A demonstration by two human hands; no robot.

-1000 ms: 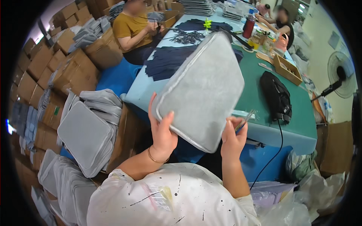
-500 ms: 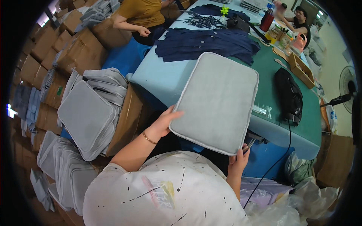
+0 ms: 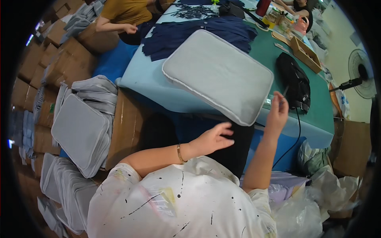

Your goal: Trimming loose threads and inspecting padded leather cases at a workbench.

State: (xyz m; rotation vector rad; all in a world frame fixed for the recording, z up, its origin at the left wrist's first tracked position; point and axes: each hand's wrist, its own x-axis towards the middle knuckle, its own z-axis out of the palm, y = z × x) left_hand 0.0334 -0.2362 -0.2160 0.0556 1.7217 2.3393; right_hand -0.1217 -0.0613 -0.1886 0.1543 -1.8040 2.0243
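A light grey, flat cushion-like piece (image 3: 222, 73) with rounded corners and a piped edge is over the front of the table, its near corner reaching past the edge. Neither hand grips it. Below that corner is my left hand (image 3: 212, 139), open with its fingers apart and nothing in it. To the right of the piece, my right hand (image 3: 278, 111) is raised with fingers closed in a pinch. A thin metal tool (image 3: 285, 92) seems to stick out from the fingertips; its kind is hard to make out.
Similar grey pieces (image 3: 81, 133) fill a carton at left, with another stack (image 3: 65, 188) below. Navy fabric (image 3: 158, 37), a black bag (image 3: 293, 81) with a cable and a wooden box (image 3: 305, 53) are on the table. A co-worker (image 3: 123, 16) sits beyond; a fan (image 3: 361, 73) stands right.
The grey piece has left both hands and turned, moving up and left over the table. My left hand has moved right, and my right hand has risen. The view has shifted.
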